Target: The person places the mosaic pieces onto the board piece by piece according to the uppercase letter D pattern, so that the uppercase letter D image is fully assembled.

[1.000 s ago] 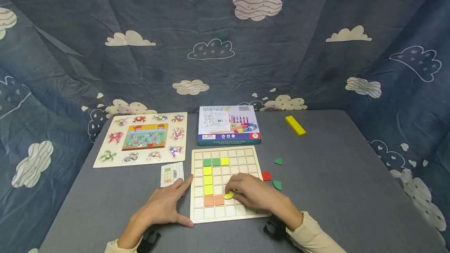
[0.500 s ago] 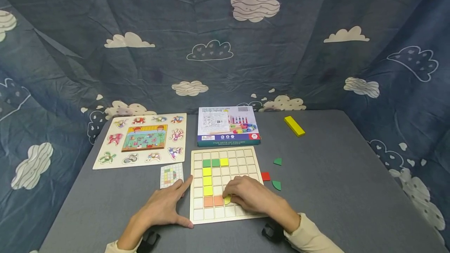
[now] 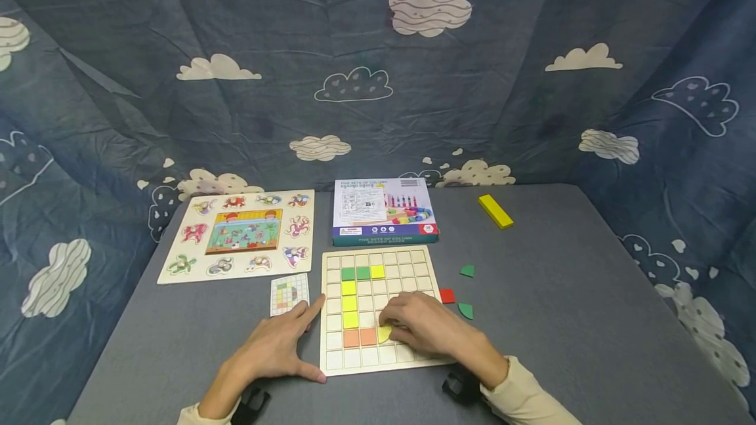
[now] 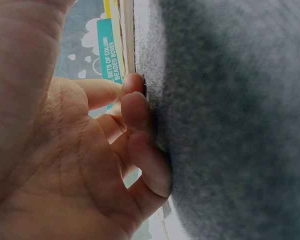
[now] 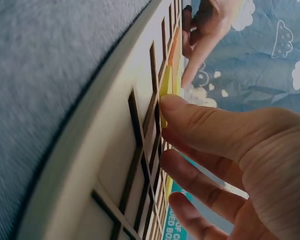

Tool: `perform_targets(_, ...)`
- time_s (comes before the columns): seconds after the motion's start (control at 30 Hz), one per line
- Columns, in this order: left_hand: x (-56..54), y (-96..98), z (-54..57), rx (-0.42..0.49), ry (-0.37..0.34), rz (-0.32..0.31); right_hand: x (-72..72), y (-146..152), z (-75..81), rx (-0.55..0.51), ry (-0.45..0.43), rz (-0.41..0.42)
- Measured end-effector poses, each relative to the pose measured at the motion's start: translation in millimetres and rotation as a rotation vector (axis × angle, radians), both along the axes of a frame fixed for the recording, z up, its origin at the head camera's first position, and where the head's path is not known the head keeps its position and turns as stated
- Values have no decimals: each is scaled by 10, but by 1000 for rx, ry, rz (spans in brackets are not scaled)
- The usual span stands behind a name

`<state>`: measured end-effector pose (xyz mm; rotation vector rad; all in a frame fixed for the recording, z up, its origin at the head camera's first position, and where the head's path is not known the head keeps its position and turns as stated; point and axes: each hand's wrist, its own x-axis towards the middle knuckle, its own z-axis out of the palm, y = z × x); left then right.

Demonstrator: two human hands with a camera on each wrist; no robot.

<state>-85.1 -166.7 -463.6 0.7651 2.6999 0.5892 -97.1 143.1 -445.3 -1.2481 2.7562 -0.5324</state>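
Observation:
My right hand (image 3: 422,322) bends over a wooden grid board (image 3: 407,359) and pinches a yellow rounded tile (image 3: 384,334) at its edge, thumb and fingertips right at it. This tile lies in the square just right of two orange tiles (image 3: 359,337). Yellow square tiles (image 3: 349,303) run up the column above the orange ones, and green tiles (image 3: 356,273) with another yellow one fill part of an upper row. In the right wrist view the thumb (image 5: 190,112) covers part of the rounded tile. My left hand (image 3: 274,345) touches the board's left edge with index finger and thumb spread.
A small pattern card (image 3: 289,294) lies behind the left hand. Right of the board are a red tile (image 3: 447,296) and two green rounded tiles (image 3: 465,311). Farther back stand a sea-animal puzzle (image 3: 183,215), a boxed set (image 3: 385,212) and a yellow block (image 3: 495,211).
The yellow rounded tile has come down slightly towards the near side and now lies in line with the orange tiles. My right hand shifted a little with it; my left hand stays put.

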Motion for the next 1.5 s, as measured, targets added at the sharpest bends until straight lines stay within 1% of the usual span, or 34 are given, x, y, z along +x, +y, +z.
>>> perform_targets(0.33, 20, -22, 4, 2, -5, 0, -57, 95, 14, -37, 34, 8)
perform_targets(0.5, 12, -22, 12, 2, -1, -7, -84, 172, 48, -54, 22, -10)
perform_targets(0.7, -3, -6, 24, -4, -5, -8, -92, 367, 132, -36, -19, -73)
perform_targets(0.83, -2, 2, 24, 3, -15, -10, -77, 524, 185, -18, -42, -136)
perform_targets(0.97, -3, -3, 13, 7, -8, -11, -69, 672, 222, 1, -64, -192)
perform_targets(1.17, -6, -9, 9, 16, -6, -6, -35, 914, 214, 49, -65, -264)
perform_targets(1.3, -1, -8, 9, 15, -6, -8, 12, 1068, 206, 60, -75, -321)
perform_targets(1.4, 7, -8, 13, 13, -3, -4, 39, 1153, 200, 51, -78, -341)
perform_targets(1.5, 10, -2, 10, 13, -4, 3, 63, 1215, 182, 55, -64, -351)
